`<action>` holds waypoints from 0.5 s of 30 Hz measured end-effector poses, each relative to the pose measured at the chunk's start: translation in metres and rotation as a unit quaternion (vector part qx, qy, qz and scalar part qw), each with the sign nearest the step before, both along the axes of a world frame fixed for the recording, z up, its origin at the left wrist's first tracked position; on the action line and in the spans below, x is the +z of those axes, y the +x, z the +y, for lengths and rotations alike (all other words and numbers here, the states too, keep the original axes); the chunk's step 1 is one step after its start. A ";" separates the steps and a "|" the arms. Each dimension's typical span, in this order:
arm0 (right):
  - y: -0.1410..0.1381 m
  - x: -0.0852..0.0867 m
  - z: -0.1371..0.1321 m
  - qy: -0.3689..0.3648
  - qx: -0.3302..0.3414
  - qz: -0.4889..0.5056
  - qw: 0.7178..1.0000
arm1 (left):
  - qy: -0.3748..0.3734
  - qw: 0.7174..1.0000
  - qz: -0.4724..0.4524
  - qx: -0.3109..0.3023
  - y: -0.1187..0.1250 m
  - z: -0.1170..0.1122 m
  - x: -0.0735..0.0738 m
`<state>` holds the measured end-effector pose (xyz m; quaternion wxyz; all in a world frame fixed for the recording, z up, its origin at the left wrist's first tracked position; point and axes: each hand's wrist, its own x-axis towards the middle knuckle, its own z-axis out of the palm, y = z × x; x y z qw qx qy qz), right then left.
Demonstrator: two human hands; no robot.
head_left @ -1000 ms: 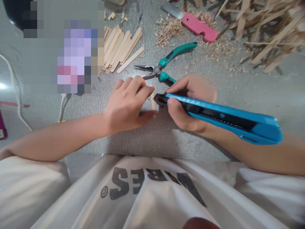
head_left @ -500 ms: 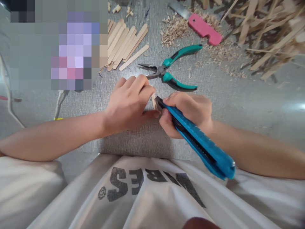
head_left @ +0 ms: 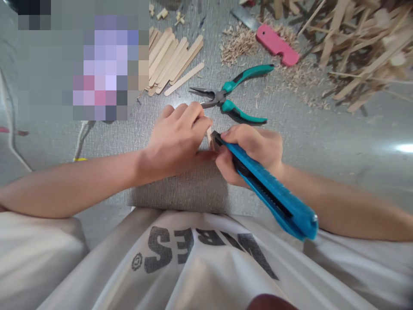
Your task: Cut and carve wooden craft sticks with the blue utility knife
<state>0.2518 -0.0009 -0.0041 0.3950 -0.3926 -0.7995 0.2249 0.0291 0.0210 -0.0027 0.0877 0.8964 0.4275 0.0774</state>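
My left hand (head_left: 182,140) pinches a small wooden piece (head_left: 210,138), pale like a craft stick, between thumb and fingers; most of it is hidden by the hand. My right hand (head_left: 251,150) is wrapped round a blue utility knife (head_left: 274,191), whose handle slants down to the right. The knife's short dark blade meets the wooden piece at its right side. Just beyond my hands lie needle-nose pliers (head_left: 220,95) with green and black handles, jaws apart and pointing left.
Several craft sticks (head_left: 176,58) lie fanned out behind my left hand. A pink-handled folding knife (head_left: 277,45) rests by wood shavings (head_left: 237,45). At the far right is a heap of wooden strips (head_left: 364,51). A pale cable (head_left: 80,140) runs along the left; a blurred patch covers the upper left.
Both hands keep their grip, the blade staying against the wooden piece. The table and the things on it appear shifted slightly in view.
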 end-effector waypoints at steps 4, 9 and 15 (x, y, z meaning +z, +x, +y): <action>0.007 0.002 0.002 0.012 -0.012 0.013 1.000 | -0.009 0.999 -0.030 -0.005 -0.003 -0.001 -0.004; 0.015 0.010 0.001 -0.117 -0.046 0.033 0.992 | -0.018 0.998 -0.063 -0.006 -0.008 -0.001 -0.008; 0.015 -0.003 -0.001 -0.127 -0.067 0.115 0.983 | -0.039 0.988 -0.146 0.021 -0.009 -0.003 -0.009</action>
